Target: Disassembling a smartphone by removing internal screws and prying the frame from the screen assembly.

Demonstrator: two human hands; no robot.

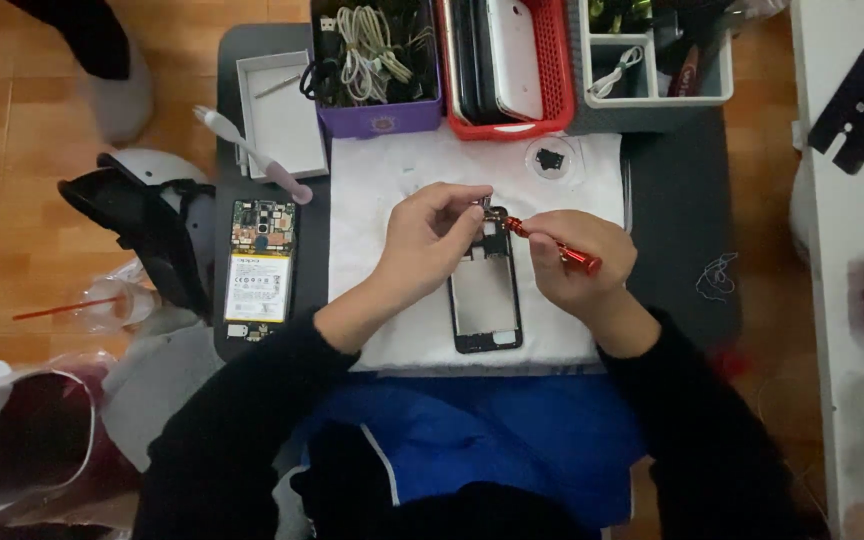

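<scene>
Left hand (430,240): fingers pinched on the top edge of the black phone frame (486,300), steadying it
Right hand (577,262): closed round a red screwdriver (552,245), tip angled down to the frame's upper end
Phone frame: flat on the white cloth (372,190), which keeps small parts visible
Opened phone (260,272): set aside at left, battery showing

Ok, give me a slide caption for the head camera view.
Left hand steadies a black phone frame on white cloth while right hand works a red screwdriver.
</scene>
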